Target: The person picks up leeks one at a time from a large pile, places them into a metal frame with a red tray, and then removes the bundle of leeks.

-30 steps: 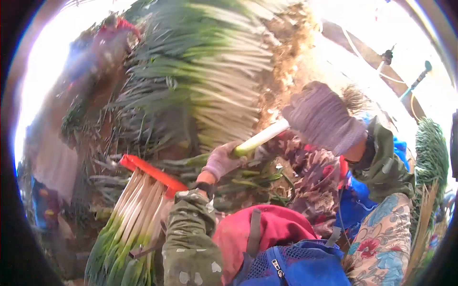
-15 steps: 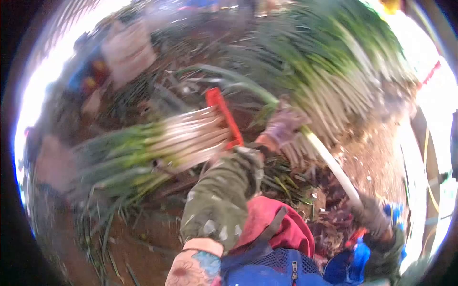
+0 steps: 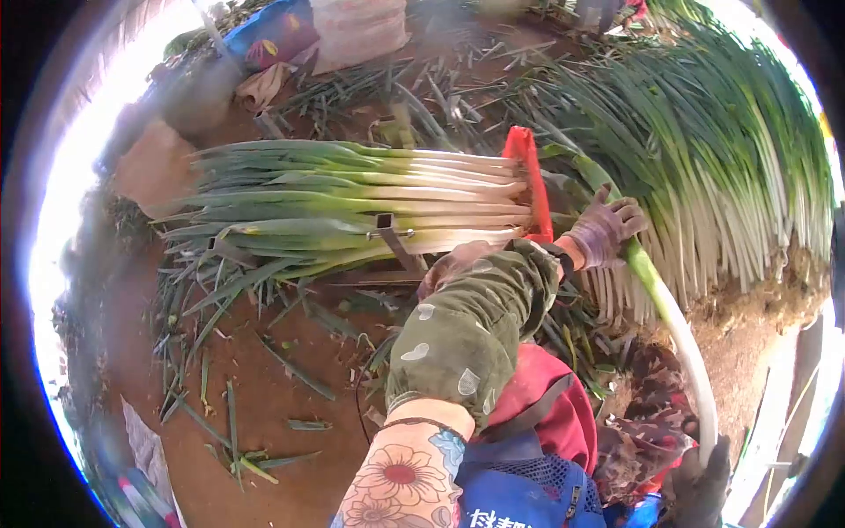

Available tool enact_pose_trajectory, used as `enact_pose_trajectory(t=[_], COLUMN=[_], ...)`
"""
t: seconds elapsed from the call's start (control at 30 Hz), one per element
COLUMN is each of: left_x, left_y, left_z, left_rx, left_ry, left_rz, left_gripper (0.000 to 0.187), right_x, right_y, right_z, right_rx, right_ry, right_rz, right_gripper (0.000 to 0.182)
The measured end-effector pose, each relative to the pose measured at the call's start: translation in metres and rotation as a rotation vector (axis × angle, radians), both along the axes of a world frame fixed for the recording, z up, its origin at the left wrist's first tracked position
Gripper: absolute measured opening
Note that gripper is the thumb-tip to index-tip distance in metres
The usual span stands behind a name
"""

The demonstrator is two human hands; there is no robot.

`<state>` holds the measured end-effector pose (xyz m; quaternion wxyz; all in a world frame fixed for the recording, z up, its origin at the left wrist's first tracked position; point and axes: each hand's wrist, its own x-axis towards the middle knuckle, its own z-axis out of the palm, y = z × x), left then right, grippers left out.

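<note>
My left hand (image 3: 607,231), in a purple-grey glove, is closed around the green part of a long green onion (image 3: 678,330). At the bottom right, my right hand (image 3: 701,484) in a dark glove grips the white root end of the same stalk; some of its fingers are hidden. The stalk slants down between both hands. Left of my left hand, a bundle of green onions (image 3: 378,189) lies in a metal rack (image 3: 387,233), its white ends against a red stop plate (image 3: 531,180).
A big pile of green onions (image 3: 695,158) spreads along the right. Loose leaves (image 3: 233,431) litter the brown ground at left. White sacks (image 3: 356,31) and a blue bag (image 3: 273,35) stand at the back. A person's legs (image 3: 598,13) show at the top.
The view has swung, so the rack and pile sit differently, and the blur has gone. Both hands stay on the green onion, now lower right, its stalk hanging more steeply.
</note>
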<state>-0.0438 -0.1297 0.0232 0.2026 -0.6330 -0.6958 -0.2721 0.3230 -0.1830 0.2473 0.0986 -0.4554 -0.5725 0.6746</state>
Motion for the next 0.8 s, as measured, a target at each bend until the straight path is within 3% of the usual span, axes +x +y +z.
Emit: enact_pose_trajectory(t=[0.07,0.13,0.2,0.27,0.3,0.37,0.43,0.47,0.5,0.53,0.57,0.6,0.67,0.73,0.77,0.8], left_x=[-0.016,-0.032,-0.072,-0.121,-0.097,-0.103,-0.103,-0.104,-0.106,-0.11,-0.121,-0.129,-0.148,-0.183,-0.196,-0.202], left_y=[-0.006,-0.047,-0.077,-0.128,-0.185,-0.255,-0.324,-0.357,-0.386,-0.416,-0.421,-0.426,-0.44,-0.464,-0.468,-0.465], left_z=[0.008,0.064,0.107,0.152,0.208,0.251,0.279,0.285,0.289,0.292,0.286,0.279,0.252,0.154,0.1,0.043], left_rx=[0.012,0.054,0.395,0.532,0.389,0.252,0.259,0.291,0.318,0.33,0.328,0.132,-0.288,-0.261,-0.279,-0.313], left_ry=[0.084,0.103,-0.15,0.057,0.433,0.158,-0.519,-0.766,-0.911,-0.969,-0.977,-0.446,0.647,0.828,0.202,0.394], left_rz=[0.05,0.121,-0.161,-0.216,0.113,0.156,0.172,0.199,0.229,0.285,0.29,0.544,0.932,0.874,0.876,0.621], left_gripper=[0.062,0.06,0.06,0.058,0.057,0.057,0.057,0.057,0.057,0.057,0.057,0.048,0.037,0.032,0.03,0.03], right_x=[-0.002,-0.001,-0.011,-0.026,-0.045,-0.098,-0.155,-0.197,-0.232,-0.269,-0.306,-0.33,-0.382,-0.418,-0.432,-0.437], right_y=[-0.005,-0.01,-0.011,-0.005,0.002,0.025,0.047,0.019,0.019,0.018,0.018,0.01,0.003,-0.003,-0.002,0.005], right_z=[0.004,0.007,0.008,0.004,-0.002,-0.018,-0.021,-0.01,-0.023,-0.052,-0.079,-0.075,-0.117,-0.156,-0.187,-0.215], right_rx=[0.074,0.15,0.259,0.313,0.327,0.344,0.352,0.459,0.336,0.506,0.887,1.244,1.361,1.594,1.631,1.625], right_ry=[0.054,0.108,0.239,0.292,0.266,0.207,0.15,0.207,0.397,0.68,0.687,0.512,0.404,-0.188,-0.423,-0.526], right_rz=[-0.033,-0.081,-0.026,-0.014,0.142,0.458,0.782,0.724,0.868,0.937,0.899,0.948,0.992,1.197,1.278,1.316], right_gripper=[0.05,0.048,0.05,0.051,0.049,0.046,0.043,0.039,0.041,0.039,0.04,0.037,0.03,0.023,0.021,0.02])
